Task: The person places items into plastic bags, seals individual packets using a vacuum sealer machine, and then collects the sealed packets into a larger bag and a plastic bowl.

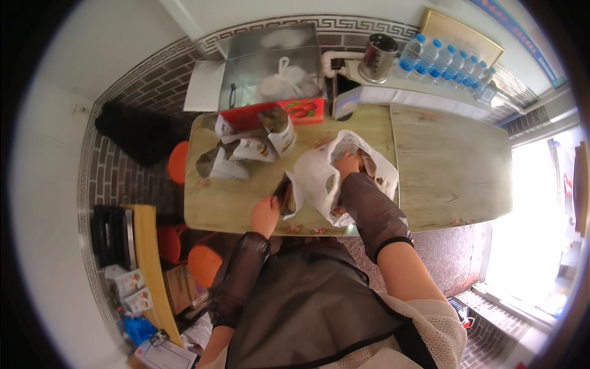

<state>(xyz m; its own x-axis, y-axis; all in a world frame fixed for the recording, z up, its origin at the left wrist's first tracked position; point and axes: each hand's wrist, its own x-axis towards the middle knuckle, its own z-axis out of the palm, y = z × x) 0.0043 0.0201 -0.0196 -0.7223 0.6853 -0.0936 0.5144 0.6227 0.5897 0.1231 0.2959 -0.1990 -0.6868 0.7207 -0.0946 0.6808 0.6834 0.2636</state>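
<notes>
My right hand [347, 164] reaches into the mouth of a white plastic carrier bag [314, 170] standing on the table. Brown items [366, 162] show inside the bag; its rim hides my fingertips, so what they touch is unclear. With my left hand [266, 213] I grip the side of a small paper food bag [292, 196], which has brown contents and rests left of the carrier bag. Farther left on the table are several similar printed food bags, among them an upright one [281, 133] and one lying tilted [229, 165].
Behind the food bags sits a red box [302, 110] with a fruit picture. A white tied bag [286, 83] lies beyond it. A metal canister [379, 57] and several water bottles [428, 57] line the back ledge. Orange stools [205, 265] stand left, near a wooden shelf [154, 272].
</notes>
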